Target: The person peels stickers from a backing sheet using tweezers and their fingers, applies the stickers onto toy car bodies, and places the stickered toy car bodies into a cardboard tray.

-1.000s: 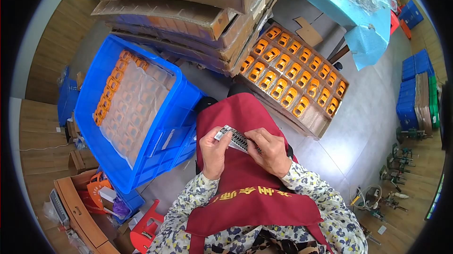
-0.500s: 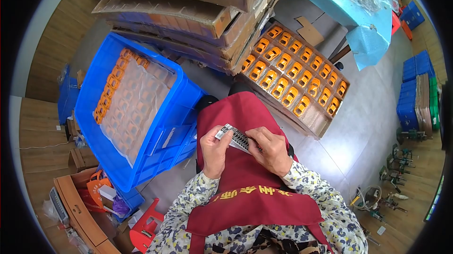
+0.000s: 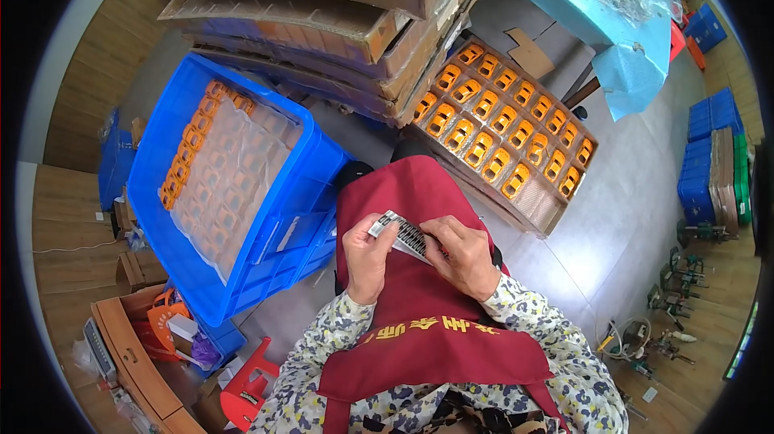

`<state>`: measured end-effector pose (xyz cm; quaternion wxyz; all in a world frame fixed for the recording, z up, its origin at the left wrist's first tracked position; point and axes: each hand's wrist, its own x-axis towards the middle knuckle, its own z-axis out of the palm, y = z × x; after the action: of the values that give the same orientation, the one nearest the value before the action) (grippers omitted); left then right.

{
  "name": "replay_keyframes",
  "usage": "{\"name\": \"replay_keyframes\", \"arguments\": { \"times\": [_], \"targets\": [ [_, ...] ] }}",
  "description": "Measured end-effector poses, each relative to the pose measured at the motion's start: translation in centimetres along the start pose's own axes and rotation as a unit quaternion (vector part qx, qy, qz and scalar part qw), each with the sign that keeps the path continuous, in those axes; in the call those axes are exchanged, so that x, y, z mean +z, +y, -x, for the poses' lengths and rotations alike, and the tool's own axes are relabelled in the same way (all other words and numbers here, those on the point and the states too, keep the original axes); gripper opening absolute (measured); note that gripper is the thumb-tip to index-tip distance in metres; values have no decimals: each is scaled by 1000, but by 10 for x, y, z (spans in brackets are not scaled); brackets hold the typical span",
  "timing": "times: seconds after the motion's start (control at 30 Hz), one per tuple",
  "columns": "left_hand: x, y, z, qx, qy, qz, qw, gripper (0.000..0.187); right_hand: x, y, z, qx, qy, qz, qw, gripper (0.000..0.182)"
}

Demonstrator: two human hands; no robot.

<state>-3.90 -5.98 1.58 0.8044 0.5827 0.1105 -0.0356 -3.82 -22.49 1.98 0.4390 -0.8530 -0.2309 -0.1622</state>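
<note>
Over the dark red apron [image 3: 403,184], my left hand [image 3: 368,258] pinches the left end of a sticker sheet [image 3: 409,238] printed with black marks. The fingers of my right hand [image 3: 461,255] are pressed together at the sheet's right end and cover part of it. Whether they also hold a single sticker is too small to tell. Beyond my hands, orange toy cars [image 3: 480,148] sit in rows in a compartment tray [image 3: 536,207].
At the left, a blue crate [image 3: 266,253] holds more orange cars under clear plastic. Stacked cardboard trays [image 3: 322,23] rise ahead. A table with a light blue cover [image 3: 629,71] stands at the upper right; a red stool [image 3: 248,386] is at the lower left.
</note>
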Motion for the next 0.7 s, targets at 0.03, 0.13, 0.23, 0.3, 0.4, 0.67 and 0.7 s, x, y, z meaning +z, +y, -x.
{"name": "replay_keyframes", "arguments": {
  "times": [0.03, 0.13, 0.23, 0.3, 0.4, 0.67, 0.7],
  "targets": [
    [0, 0, 0, -1, 1, 0, 1000, 4, 0, 0, 0, 0, 0, 0, 1000, 27],
    [1, 1, 0, 0, 2, 0, 1000, 3, 0, -1, 0, 8, -2, -5, 1000, 27],
    [1, 1, 0, 2, 0, 0, 1000, 3, 0, 0, 0, 7, 2, -6, 1000, 27],
    [1, 1, 0, 1, 1, -1, 1000, 3, 0, 0, 0, 7, 3, -6, 1000, 27],
    [1, 1, 0, 1, 1, -3, 1000, 4, 0, -1, 0, 7, -1, -3, 1000, 27],
    [0, 0, 0, -2, 1, -4, 1000, 4, -1, -1, -1, 6, -5, -1, 1000, 27],
    [-1, -1, 0, -3, 1, -5, 1000, 4, 0, -1, 0, 6, -5, -1, 1000, 27]
  ]
}}
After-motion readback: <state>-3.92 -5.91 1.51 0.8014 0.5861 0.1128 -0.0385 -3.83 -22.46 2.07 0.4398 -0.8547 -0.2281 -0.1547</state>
